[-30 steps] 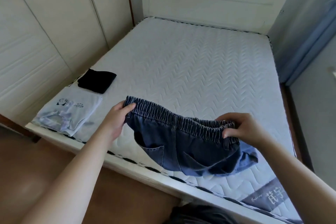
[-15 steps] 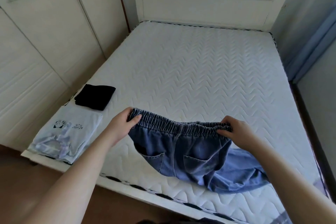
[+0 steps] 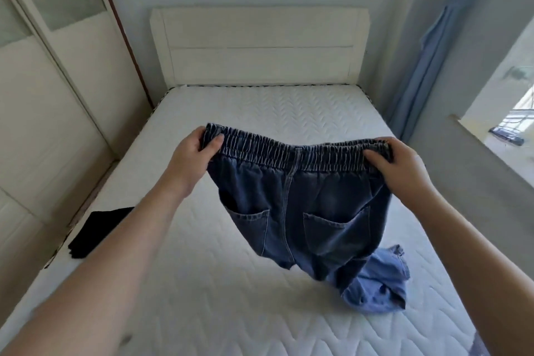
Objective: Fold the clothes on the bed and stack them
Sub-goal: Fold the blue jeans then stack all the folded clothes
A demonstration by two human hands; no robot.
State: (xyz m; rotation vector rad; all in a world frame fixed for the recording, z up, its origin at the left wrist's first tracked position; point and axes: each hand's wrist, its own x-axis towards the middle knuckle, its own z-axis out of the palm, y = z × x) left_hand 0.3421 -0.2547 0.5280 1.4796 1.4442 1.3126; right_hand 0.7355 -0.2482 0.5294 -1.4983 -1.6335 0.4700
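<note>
A pair of dark blue jeans [image 3: 306, 205] with an elastic waistband hangs above the white quilted mattress [image 3: 219, 298], back pockets facing me. My left hand [image 3: 192, 157] grips the waistband's left end and my right hand [image 3: 400, 166] grips its right end, stretching it level. The lower legs lie crumpled on the mattress at the right. A folded black garment [image 3: 99, 230] lies at the bed's left edge, partly behind my left forearm.
A white headboard [image 3: 260, 46] stands at the far end. Wardrobe doors [image 3: 52, 101] line the left side. A blue curtain [image 3: 433, 46] and a window ledge [image 3: 488, 162] are on the right.
Both hands have lifted the jeans by the waistband, so the seat hangs free. My view has tilted up; the folded light-blue shirt at the near left corner has left the frame.
</note>
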